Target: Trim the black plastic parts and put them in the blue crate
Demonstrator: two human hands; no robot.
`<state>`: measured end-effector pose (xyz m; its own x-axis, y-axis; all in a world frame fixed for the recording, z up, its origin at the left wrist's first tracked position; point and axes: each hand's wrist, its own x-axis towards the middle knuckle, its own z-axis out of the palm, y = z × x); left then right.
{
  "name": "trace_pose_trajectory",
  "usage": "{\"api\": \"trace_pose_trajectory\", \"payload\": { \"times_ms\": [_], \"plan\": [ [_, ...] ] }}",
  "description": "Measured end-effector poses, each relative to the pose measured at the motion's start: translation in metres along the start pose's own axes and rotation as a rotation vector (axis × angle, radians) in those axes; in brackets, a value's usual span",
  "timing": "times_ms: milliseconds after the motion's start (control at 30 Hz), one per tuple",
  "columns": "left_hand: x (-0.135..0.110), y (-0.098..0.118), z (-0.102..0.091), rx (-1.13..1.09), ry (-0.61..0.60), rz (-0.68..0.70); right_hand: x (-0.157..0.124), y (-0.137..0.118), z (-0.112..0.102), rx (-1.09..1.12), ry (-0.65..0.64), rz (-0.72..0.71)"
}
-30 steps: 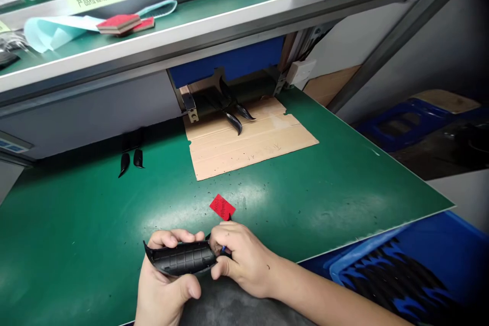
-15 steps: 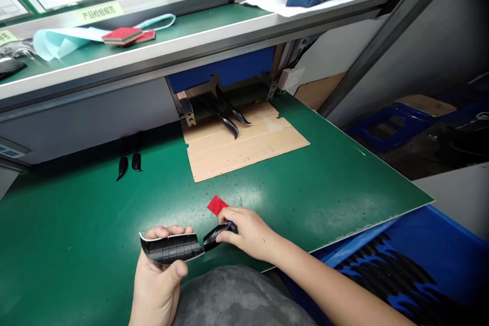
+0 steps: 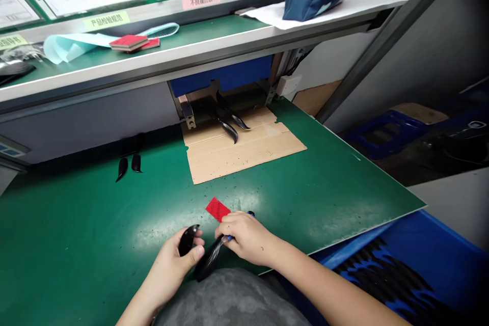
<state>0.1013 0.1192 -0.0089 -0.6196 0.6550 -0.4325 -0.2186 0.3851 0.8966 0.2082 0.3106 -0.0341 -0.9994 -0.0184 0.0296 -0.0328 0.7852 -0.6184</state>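
**Slip risk at the surface edge**

The left hand [image 3: 179, 260] pinches a glossy black part [image 3: 188, 238]; the right hand [image 3: 244, 237] grips a second curved piece [image 3: 209, 261], perhaps with a blue tool. Either could slide off the green surface [image 3: 324, 188].

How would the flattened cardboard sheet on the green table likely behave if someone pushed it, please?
The cardboard sheet lies flat with visible creases, so it would probably slide rather than roll or tip, and might fold along those creases when lifted. It looks thin, so likely light. The black curved parts resting on its far end would probably ride along.
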Motion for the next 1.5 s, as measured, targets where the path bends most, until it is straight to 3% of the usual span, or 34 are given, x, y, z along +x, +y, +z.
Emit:
{"api": "trace_pose_trajectory", "payload": {
  "times_ms": [100,167,267,367,500,600,833,1067,1367,1500],
  "plan": [
    [0.001,0.011,0.004,0.042,-0.246,0.029,0.006,-0.017,-0.011,0.068,0.053,0.005],
    [0.0,0.018,0.006,0.063,-0.301,0.045,0.009,-0.025,-0.013,0.09,0.108,0.047],
    [-0.001,0.018,0.007,0.057,-0.272,0.079,0.01,-0.033,-0.012,0.166,0.253,0.163],
    [-0.004,0.008,0.005,-0.167,-0.131,0.082,0.002,-0.038,-0.011,0.341,0.367,0.183],
    [-0.016,0.0,0.005,-0.631,0.101,-0.028,-0.011,-0.046,-0.006,0.332,0.275,0.112],
    [-0.026,0.002,0.009,-0.746,0.15,-0.032,-0.015,-0.05,0.001,0.224,0.239,0.095],
    [-0.031,-0.002,0.009,-0.662,0.108,0.051,-0.014,-0.05,0.005,-0.021,0.266,0.099],
    [-0.03,-0.008,0.006,-0.595,0.112,0.096,-0.014,-0.05,0.001,-0.193,0.168,0.07],
    [-0.03,-0.016,-0.001,-0.49,0.037,0.162,-0.014,-0.047,0.001,-0.203,0.075,0.025],
    [-0.031,-0.02,-0.002,-0.455,0.002,0.174,-0.015,-0.04,0.003,-0.037,0.027,-0.06]
  ]
}}
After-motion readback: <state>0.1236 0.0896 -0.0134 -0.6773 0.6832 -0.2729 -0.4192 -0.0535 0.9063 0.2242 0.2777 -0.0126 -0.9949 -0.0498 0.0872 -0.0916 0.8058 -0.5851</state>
